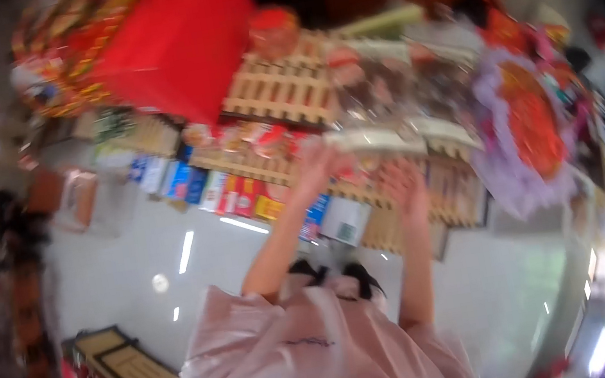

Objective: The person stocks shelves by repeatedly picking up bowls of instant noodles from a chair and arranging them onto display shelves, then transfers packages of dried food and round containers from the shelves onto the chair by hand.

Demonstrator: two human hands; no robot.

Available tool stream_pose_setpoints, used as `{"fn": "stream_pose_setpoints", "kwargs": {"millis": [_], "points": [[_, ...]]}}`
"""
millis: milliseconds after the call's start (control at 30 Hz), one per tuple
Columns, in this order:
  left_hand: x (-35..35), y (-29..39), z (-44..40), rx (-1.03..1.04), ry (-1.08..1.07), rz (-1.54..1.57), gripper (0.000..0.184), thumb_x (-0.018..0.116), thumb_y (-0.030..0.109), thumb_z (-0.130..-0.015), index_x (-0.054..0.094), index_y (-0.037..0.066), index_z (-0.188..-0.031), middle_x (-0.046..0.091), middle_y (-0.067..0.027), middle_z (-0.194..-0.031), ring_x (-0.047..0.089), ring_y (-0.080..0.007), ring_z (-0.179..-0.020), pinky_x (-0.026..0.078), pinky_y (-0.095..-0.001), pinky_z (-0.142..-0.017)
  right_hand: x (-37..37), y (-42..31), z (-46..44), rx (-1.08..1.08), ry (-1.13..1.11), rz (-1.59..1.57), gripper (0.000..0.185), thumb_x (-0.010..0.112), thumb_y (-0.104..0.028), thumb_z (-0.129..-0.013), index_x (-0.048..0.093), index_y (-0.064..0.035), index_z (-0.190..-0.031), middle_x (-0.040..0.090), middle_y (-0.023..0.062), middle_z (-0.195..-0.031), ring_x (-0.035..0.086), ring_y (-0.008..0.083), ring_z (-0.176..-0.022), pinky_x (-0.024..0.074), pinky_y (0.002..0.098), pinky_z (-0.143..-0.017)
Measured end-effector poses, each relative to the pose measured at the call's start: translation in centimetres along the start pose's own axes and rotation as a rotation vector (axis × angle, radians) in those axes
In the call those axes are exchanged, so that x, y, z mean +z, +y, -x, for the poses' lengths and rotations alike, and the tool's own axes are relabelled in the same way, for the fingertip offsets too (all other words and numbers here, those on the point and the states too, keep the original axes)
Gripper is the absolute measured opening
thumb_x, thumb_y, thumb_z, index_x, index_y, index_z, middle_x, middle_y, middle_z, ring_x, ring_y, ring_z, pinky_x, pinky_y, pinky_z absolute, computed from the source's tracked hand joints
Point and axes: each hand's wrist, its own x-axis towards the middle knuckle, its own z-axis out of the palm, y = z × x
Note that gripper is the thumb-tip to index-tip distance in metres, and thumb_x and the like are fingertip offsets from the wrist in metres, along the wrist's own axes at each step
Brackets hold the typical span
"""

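Filling the bottom of the head view, the person's pale pink shirt [314,361] is nearest, with dark shoes [364,278] just past its hem on a glossy floor [126,272] and both bare forearms stretched forward over it. To the left of the shirt, a framed panel [128,363] lies at a slant. Beyond the shoes runs a row of small boxes [244,196] in blue, white, red and yellow, along the front of a slatted wooden rack [274,86]. The left hand [320,162] is at the rack's front, beside the left end of some clear-wrapped packages [374,90]; it is blurred, and I cannot tell whether its grip is clenched on anything. The right hand [401,181] has its fingers spread just below the packages' pale front edge; blur hides whether they touch it, so its grip cannot be told either. The packages lie on the rack, ahead of and between the two hands, their wrapping shiny over dark contents. To their right stands an orange-red bundle [533,121] ringed by ruffled lilac wrapping [498,150]. Farther off, beyond the packages and to the left, are a red-topped jar [274,31] and a large, bright red box [178,50].
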Motion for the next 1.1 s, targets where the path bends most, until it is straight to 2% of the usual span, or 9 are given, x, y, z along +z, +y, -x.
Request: {"fn": "stream_pose_setpoints", "kwargs": {"millis": [133,233,267,400,467,567,633,767,1100], "points": [[-0.1,1.4,6.1,0.031,0.083,0.239,0.042,0.049,0.009,-0.09,0.036,0.003,-0.129,0.054,-0.0145,-0.117,0.063,-0.0271,-0.093,0.052,-0.0346,-0.082,1.7,-2.4,0.6,0.177,-0.159,-0.393,0.044,0.047,-0.036,-0.09,0.045,-0.0072,-0.123,0.051,0.0139,-0.124,0.049,0.0309,-0.113,0.0435,0.0393,-0.091],[-3.7,1.6,9.3,-0.005,-0.014,0.157,0.041,0.046,0.016,-0.093,0.036,0.005,-0.131,0.053,-0.0114,-0.118,0.058,-0.0239,-0.103,0.05,-0.0367,-0.088,1.2,-0.8,0.4,-0.094,-0.287,0.257,0.053,0.043,-0.041,-0.091,0.042,-0.004,-0.128,0.05,0.0093,-0.124,0.05,0.0238,-0.113,0.0405,0.038,-0.093],[-3.7,2.9,10.2,-0.11,-0.076,0.163,0.044,0.047,0.022,-0.093,0.035,0.005,-0.131,0.05,-0.0093,-0.12,0.054,-0.0211,-0.107,0.047,-0.0381,-0.09,1.6,-0.9,0.0,0.182,-0.252,-0.032,0.049,0.046,-0.037,-0.091,0.043,-0.0035,-0.128,0.05,0.0084,-0.123,0.049,0.0214,-0.113,0.0408,0.0356,-0.092],[-4.7,-0.6,6.8,-0.248,0.012,-0.252,0.054,0.05,0.041,-0.091,0.039,0.004,-0.129,0.047,-0.0056,-0.122,0.045,-0.0148,-0.113,0.04,-0.0297,-0.093,-0.9,1.9,-2.2,0.216,-0.213,0.291,0.051,0.057,-0.022,-0.088,0.039,-0.0003,-0.13,0.05,0.0067,-0.123,0.05,0.0179,-0.109,0.0403,0.0307,-0.091],[-3.8,-1.1,5.1,0.005,0.176,-0.491,0.069,0.056,0.055,-0.082,0.044,0.002,-0.126,0.05,-0.0069,-0.122,0.049,-0.0139,-0.108,0.043,-0.0249,-0.084,3.1,0.0,-0.5,0.183,-0.32,0.326,0.051,0.059,-0.017,-0.087,0.038,-0.0017,-0.131,0.05,0.0063,-0.122,0.05,0.0186,-0.109,0.0402,0.0322,-0.092],[-2.2,0.8,6.1,-0.095,0.195,-0.59,0.068,0.054,0.05,-0.086,0.039,0.002,-0.131,0.049,-0.0084,-0.124,0.048,-0.0162,-0.11,0.041,-0.0264,-0.09,3.8,0.7,0.0,0.191,-0.401,0.433,0.057,0.063,-0.011,-0.083,0.036,-0.0007,-0.133,0.049,0.0086,-0.123,0.05,0.019,-0.108,0.0406,0.032,-0.092],[-4.7,-3.0,6.2,0.195,0.346,-0.4,0.063,0.064,0.043,-0.081,0.043,0.005,-0.127,0.056,-0.0068,-0.115,0.053,-0.0143,-0.102,0.044,-0.0245,-0.082,3.4,2.5,-0.1,0.22,-0.429,0.514,0.063,0.067,-0.011,-0.081,0.035,0.0024,-0.133,0.049,0.0119,-0.123,0.048,0.0185,-0.109,0.0422,0.03,-0.089],[-8.7,-2.9,15.5,0.241,0.472,-0.275,0.051,0.062,0.026,-0.085,0.041,0.009,-0.129,0.053,-0.0099,-0.121,0.05,-0.0168,-0.111,0.042,-0.0294,-0.092,9.3,5.3,4.1,0.348,-0.671,0.657,0.052,0.067,-0.008,-0.079,0.044,0.0021,-0.124,0.052,0.0076,-0.118,0.048,0.0159,-0.107,0.04,0.0299,-0.09],[-19.8,-8.9,43.4,0.762,0.697,0.33,0.053,0.062,0.032,-0.085,0.041,0.003,-0.124,0.058,-0.0052,-0.103,0.058,-0.0125,-0.09,0.049,-0.0262,-0.077,26.4,23.4,15.7,0.371,-1.552,0.892,0.051,0.077,-0.012,-0.07,0.054,0.0009,-0.115,0.063,0.0044,-0.1,0.057,0.013,-0.093,0.0442,0.028,-0.085]]}}
